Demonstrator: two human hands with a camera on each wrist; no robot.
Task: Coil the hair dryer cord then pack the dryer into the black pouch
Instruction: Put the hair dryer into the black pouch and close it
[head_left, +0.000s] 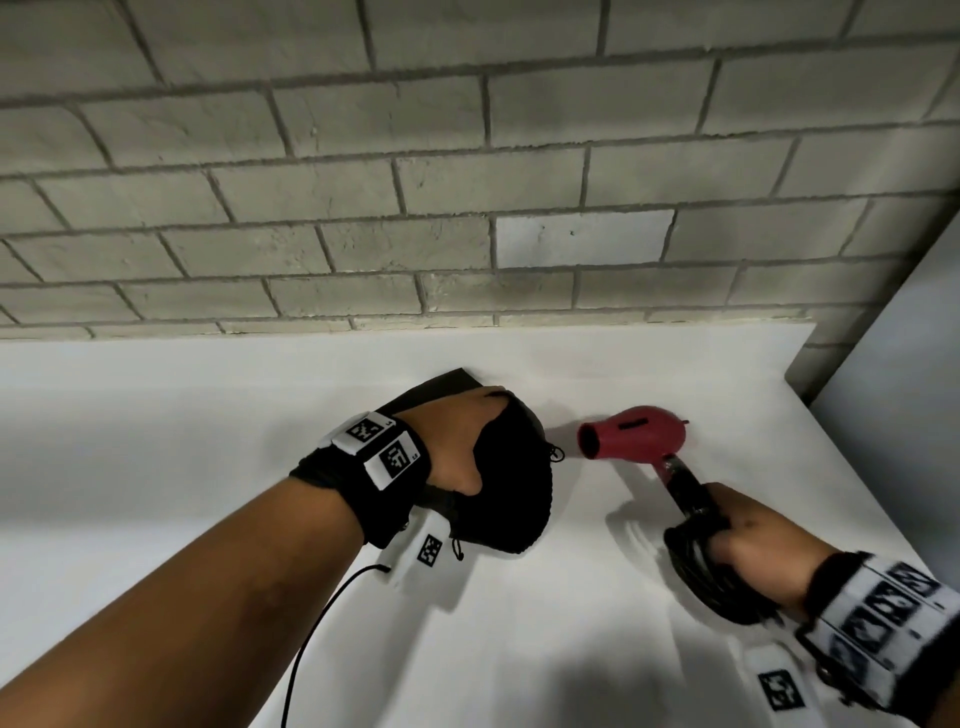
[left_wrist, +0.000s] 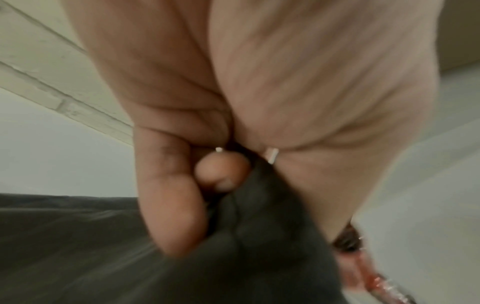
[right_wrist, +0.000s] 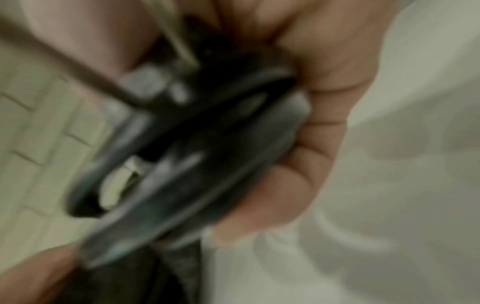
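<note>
Gripping pouch (head_left: 511, 483) in left hand (head_left: 457, 441), right hand (head_left: 753, 540) fingers clamp dryer (head_left: 634, 434) handle, cord (head_left: 701, 577)

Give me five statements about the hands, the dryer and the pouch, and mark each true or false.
1. The left hand grips the black pouch. True.
2. The hair dryer is already inside the pouch. False: it is outside, to the pouch's right, nozzle pointing toward it.
3. The right hand holds the dryer's handle together with the coiled cord. True.
4. The dryer's body is blue. False: it is red, with a dark handle.
5. The cord trails loose across the white table. False: it is bunched in loops at the right hand.
</note>
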